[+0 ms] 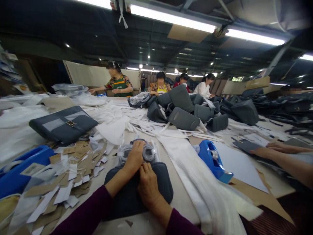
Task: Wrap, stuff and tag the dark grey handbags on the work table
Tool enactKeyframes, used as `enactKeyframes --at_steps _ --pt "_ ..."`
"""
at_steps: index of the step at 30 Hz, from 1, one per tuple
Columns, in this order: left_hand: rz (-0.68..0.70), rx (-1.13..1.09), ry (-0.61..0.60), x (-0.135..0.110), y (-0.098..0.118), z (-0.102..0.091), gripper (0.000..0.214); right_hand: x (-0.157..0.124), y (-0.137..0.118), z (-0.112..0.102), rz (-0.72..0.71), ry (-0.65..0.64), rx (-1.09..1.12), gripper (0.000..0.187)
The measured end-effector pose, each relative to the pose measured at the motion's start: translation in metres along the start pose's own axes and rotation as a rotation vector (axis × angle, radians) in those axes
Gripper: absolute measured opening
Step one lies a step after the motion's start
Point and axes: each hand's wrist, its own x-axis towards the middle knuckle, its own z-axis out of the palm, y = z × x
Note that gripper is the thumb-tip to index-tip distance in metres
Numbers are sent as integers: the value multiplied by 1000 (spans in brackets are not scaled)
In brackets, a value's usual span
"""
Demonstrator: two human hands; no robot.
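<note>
A dark blue-grey handbag (162, 179) lies on the table right before me. At its far edge is a bundled strap (149, 152) with clear plastic wrapping around it. My left hand (134, 155) reaches over the bag, its fingers curled closed on the dark bag handle (137, 141) beside that bundle. Bent fingers of my right hand (148, 182) are pinched together at the bag's upper edge, just below the left hand. What lies between those fingertips is hidden.
Blue tape dispensers stand right (214, 160) and left (24, 168). Paper tags (68, 182) are heaped at left, near a flap bag (65, 124). White sheeting (195, 176) runs beside me; dark bags (183, 107) pile up behind. A co-worker's hands (271, 148) work at right; several people sit opposite.
</note>
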Motion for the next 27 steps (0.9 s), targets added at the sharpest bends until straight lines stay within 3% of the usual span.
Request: enactKeyframes --at_steps 3,6,12,19,21,23,27 --pt "-165 208 -188 47 0 8 37 1 1 2 1 -1 -13 40" --pt "-214 216 -265 70 -10 20 33 3 2 2 -10 -7 -18 33" --pt "-271 213 -274 74 -31 35 35 7 3 -2 -9 -46 -48 31" --pt "-314 263 -250 74 -30 39 39 9 0 -13 -28 -100 17 24" --pt "-304 268 -252 72 -28 39 40 15 11 -31 -1 -95 163 19" --pt "-299 260 -255 72 -28 39 40 26 35 -62 117 -32 227 13" --pt "-296 220 -249 75 -31 41 40 50 113 -144 505 91 -65 11"
